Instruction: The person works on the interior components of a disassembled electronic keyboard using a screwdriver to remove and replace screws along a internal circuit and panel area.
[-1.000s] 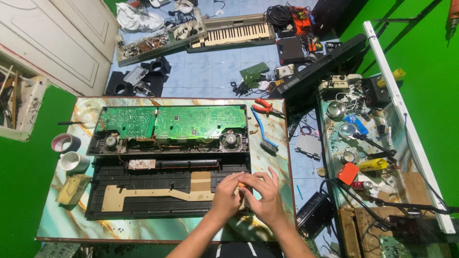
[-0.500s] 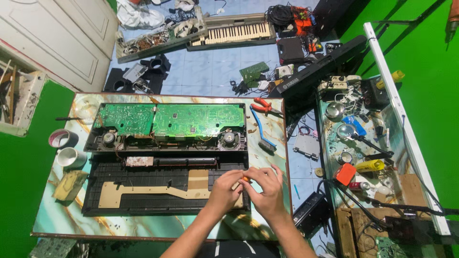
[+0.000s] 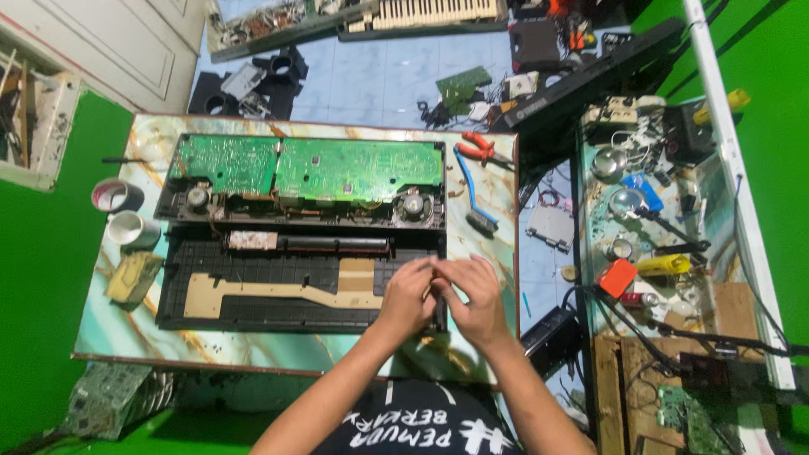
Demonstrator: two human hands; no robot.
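Two tape rolls (image 3: 120, 211) stand at our table's (image 3: 118, 333) left edge. The opened keyboard case (image 3: 295, 232), green circuit boards in its upper half, fills the middle. Our left hand (image 3: 406, 297) and right hand (image 3: 474, 297) meet, fingers curled, at the case's lower right corner; what they pinch we cannot tell. Red pliers (image 3: 482, 145) lie near the far right corner.

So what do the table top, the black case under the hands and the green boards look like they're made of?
Table top: glossy marble-look surface, pale green with brown veins; real stone or a printed laminate, cannot tell.
Black case: matte moulded plastic, by its ribbed look.
Green boards: circuit board laminate, green coating dotted with small components.
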